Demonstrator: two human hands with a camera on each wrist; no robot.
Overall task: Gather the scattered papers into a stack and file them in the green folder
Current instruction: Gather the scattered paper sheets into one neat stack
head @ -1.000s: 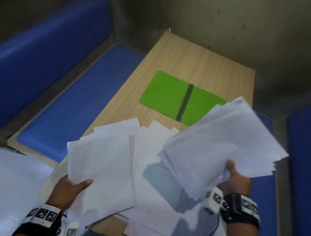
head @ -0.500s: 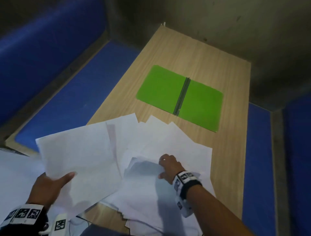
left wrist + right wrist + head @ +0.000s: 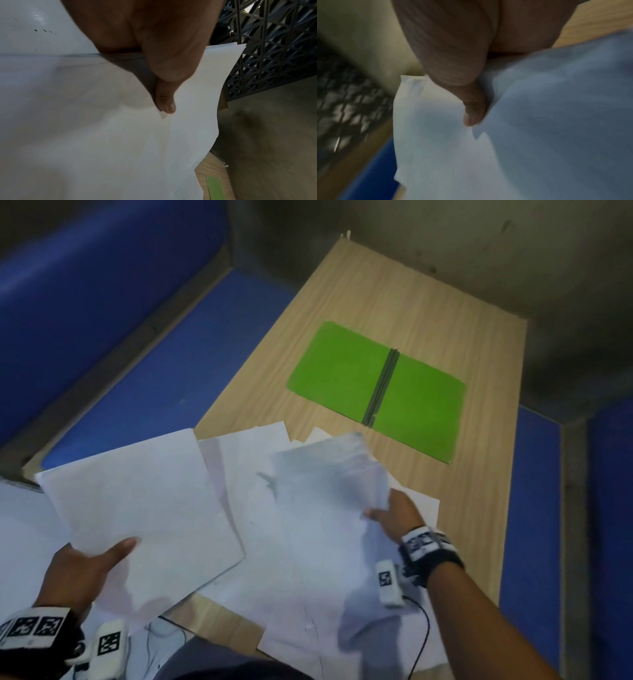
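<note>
head view, left to right: left hand [image 3: 85, 563] at 8 o'clock pinches a white sheet [image 3: 137, 515]; right hand [image 3: 394, 511] at 4 o'clock grips a bundle of papers [image 3: 325, 484]; green folder [image 3: 342, 371] lies open at 1 o'clock on the table [image 3: 376, 285].

Bare table [image 3: 404, 302] surrounds the open green folder [image 3: 342, 371]; loose papers [image 3: 260, 474] crowd the near end.
</note>
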